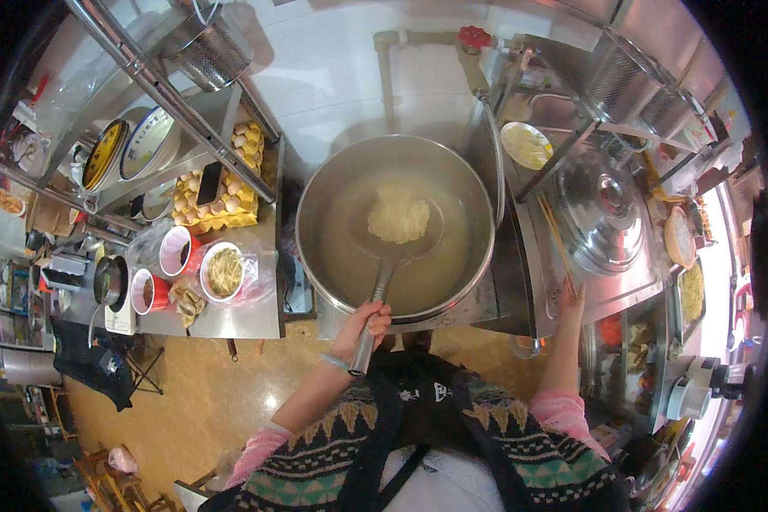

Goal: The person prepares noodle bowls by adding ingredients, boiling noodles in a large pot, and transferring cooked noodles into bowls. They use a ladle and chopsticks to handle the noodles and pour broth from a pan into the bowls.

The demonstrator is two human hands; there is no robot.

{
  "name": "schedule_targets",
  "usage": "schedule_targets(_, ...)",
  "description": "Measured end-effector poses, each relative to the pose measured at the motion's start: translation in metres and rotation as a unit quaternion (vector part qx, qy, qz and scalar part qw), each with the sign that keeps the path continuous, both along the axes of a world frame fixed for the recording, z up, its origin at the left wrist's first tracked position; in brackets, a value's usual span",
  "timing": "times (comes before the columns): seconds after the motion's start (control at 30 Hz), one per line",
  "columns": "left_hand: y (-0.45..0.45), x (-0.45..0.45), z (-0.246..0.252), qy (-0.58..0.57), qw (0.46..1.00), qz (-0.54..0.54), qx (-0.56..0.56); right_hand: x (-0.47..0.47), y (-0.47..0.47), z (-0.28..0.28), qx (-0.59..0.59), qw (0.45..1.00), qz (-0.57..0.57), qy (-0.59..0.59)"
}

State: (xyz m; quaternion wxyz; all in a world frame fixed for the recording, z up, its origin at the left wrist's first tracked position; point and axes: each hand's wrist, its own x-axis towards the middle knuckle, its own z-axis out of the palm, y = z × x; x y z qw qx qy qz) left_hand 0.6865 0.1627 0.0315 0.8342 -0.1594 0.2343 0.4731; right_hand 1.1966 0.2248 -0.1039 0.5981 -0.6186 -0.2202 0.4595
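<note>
My left hand [365, 325] grips the metal handle of a large round ladle or strainer [382, 288]. Its head lies in a big stainless steel pot [340, 182] filled with cloudy liquid. On the head rests a clump of thin pale noodles [400, 216]. Off to the right, my right hand [571, 299] holds a pair of long chopsticks [555, 233], which point away from me over the steel counter [598, 301]. Beside the chopsticks sits a shiny domed steel lid [592, 217].
Left counter: a paper cup with noodles [224, 272], two red-and-white cups [176, 251] [148, 292], egg trays [243, 208] with a phone [210, 184], a small saucepan [110, 281]. Shelf posts [134, 67] rise there. Behind the lid stands a plate [527, 146]; a hose [496, 141] hangs beside the pot.
</note>
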Motion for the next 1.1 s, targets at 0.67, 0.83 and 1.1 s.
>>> schedule_targets(0.67,-0.026,0.046,-0.004,0.169,0.945,-0.178,0.217,-0.324,-0.082,0.166,-0.263,0.808,0.354,0.39)
schedule_targets(0.83,-0.035,0.039,-0.018,0.239,0.921,-0.177,0.253,-0.332,-0.088,0.168,-0.206,0.88,0.33,0.274)
schedule_targets(1.1,-0.091,-0.112,-0.003,0.411,0.886,-0.063,0.205,-0.33,-0.183,0.187,-0.135,0.926,0.297,0.189)
